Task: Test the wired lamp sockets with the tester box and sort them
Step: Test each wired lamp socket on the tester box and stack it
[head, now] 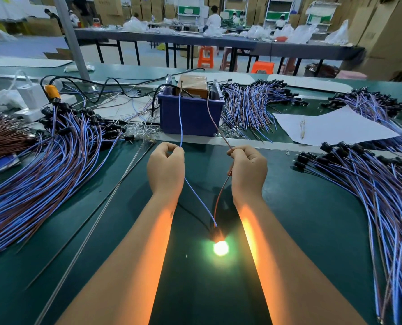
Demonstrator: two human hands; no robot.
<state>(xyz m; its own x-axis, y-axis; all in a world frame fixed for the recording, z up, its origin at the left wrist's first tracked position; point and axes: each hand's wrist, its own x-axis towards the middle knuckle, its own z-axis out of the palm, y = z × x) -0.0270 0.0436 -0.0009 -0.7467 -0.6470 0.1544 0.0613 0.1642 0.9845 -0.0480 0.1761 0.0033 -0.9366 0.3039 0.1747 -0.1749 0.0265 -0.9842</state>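
**Both hands pinch wires, bulb lit**

We see the left hand (pixel 165 165) curled, thumb and forefinger pinching the thin blue wire (pixel 180 118); the right hand (pixel 248 168) curled the same way, pinching the thin brown wire (pixel 215 124); both wire ends run up to the dark blue plastic tester box (pixel 190 113) just beyond the hands; we can't tell exactly what contact they touch there. Behind the hands both wires drop between the forearms to the small black lamp socket (pixel 216 233), its bulb (pixel 221 248) glowing bright on the green table mat (pixel 312 219), near the wrists; orange glow on both inner forearms. Left of us a big fanned pile of blue-brown wired sockets (pixel 43 165); right of us another like pile (pixel 371 184); more bundles (pixel 254 102) beside the box; white paper sheet (pixel 331 125) with a pen (pixel 302 129) at right; thin metal rods (pixel 115 195) lie aslant by the left arm.
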